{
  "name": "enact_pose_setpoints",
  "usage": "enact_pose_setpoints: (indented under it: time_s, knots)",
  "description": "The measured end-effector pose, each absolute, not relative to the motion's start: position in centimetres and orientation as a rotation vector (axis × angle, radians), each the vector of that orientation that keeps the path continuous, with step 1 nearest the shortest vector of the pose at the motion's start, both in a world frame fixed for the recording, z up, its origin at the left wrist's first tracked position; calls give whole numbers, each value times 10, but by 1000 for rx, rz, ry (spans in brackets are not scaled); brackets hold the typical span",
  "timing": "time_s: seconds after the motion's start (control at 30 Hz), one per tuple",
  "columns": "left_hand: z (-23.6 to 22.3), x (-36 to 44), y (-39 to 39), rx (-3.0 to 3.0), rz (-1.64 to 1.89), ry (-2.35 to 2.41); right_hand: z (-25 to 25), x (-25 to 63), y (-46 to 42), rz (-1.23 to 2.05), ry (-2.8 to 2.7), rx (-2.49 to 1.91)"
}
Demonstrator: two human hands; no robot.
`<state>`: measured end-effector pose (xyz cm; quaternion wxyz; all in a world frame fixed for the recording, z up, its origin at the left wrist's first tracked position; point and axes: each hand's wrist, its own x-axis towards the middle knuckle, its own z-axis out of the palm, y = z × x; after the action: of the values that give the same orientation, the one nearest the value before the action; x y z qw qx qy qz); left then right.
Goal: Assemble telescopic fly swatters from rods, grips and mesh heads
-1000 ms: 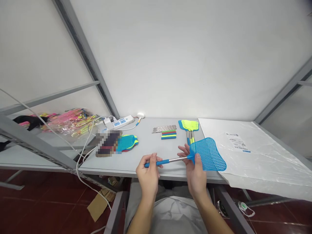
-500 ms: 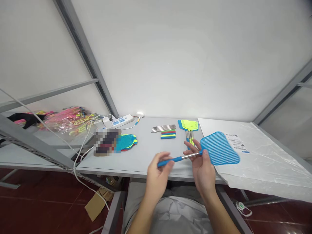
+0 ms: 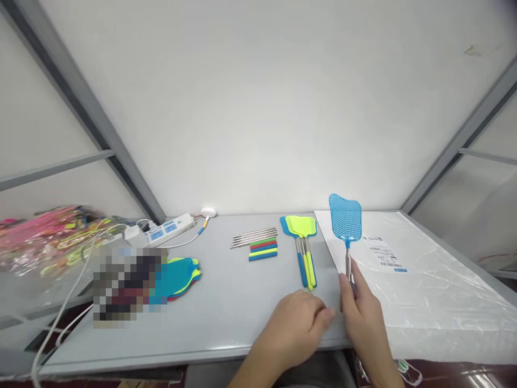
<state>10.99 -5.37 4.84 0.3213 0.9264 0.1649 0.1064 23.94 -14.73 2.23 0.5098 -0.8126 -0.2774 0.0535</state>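
Observation:
A blue fly swatter (image 3: 346,217) stands upright in my right hand (image 3: 363,310), whose fingers close round its metal shaft; most of the handle below is hidden by the hand. My left hand (image 3: 293,328) is curled over the table's front part, apart from the swatter, and nothing shows in it. Beyond the hands lies a group of blue and yellow fly swatters (image 3: 301,226), heads towards the wall. Left of them are several coloured handle grips (image 3: 263,251) and a row of thin metal rods (image 3: 253,237).
A stack of swatter heads (image 3: 177,275) lies at left, partly under a blurred patch. A white power strip (image 3: 172,227) with cables is behind it. White plastic packaging with a label (image 3: 385,253) covers the table's right side. Bagged colourful items (image 3: 52,237) fill the far left.
My left hand has let go of the swatter's handle. My right hand has turned the swatter from lying sideways to upright and now grips its shaft lower down. The view has shifted.

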Motion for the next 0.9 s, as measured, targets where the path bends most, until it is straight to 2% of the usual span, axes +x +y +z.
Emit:
enact_pose_setpoints:
  time_s: [0.27,0.53,0.9]
  knots:
    - [53,185,16,2707,160,875,6,287,-116,253,-752,-2466]
    - [25,219,19,2692,17,942,4,295,-85,270,-798,-2674]
    - [21,213,26,2639,33,1019,-1,288,-64,296,-971,-2468]
